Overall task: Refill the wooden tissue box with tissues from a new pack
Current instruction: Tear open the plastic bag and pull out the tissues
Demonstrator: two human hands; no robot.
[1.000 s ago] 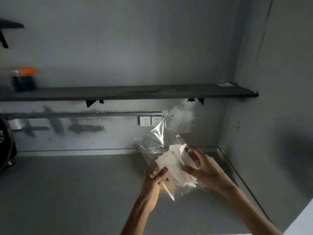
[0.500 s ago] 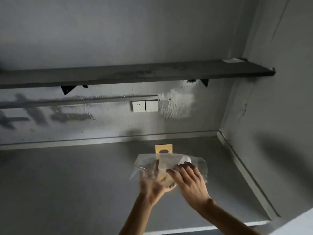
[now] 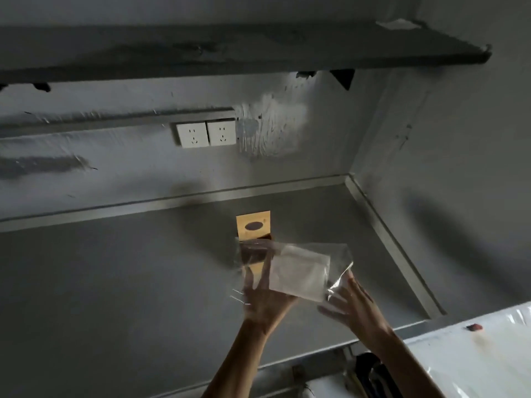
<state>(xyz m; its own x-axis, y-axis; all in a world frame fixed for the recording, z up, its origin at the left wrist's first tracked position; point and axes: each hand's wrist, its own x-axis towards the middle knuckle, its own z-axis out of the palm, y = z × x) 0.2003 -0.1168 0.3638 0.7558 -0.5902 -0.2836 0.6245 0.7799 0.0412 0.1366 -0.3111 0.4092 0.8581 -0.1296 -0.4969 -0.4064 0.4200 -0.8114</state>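
A clear plastic pack of white tissues (image 3: 298,272) hangs low over the grey counter (image 3: 115,268), blurred by motion. My left hand (image 3: 264,297) is under its left part, fingers spread up behind the film, holding it. My right hand (image 3: 353,305) pinches the loose plastic at the pack's right end. The wooden tissue box lid (image 3: 253,225), with a dark oval slot, shows just beyond the pack. Part of the wooden box (image 3: 254,258) is dimly seen through the plastic, mostly hidden.
A dark shelf (image 3: 258,50) runs along the wall above two white sockets (image 3: 207,133). A side wall closes the counter on the right. A white plastic-covered surface (image 3: 474,354) sits at the lower right, with dark objects (image 3: 373,372) beside it.
The view tipped down and moved closer. The pack came down from in front of the wall to just above the counter and turned flat; the wooden lid came into view behind it.
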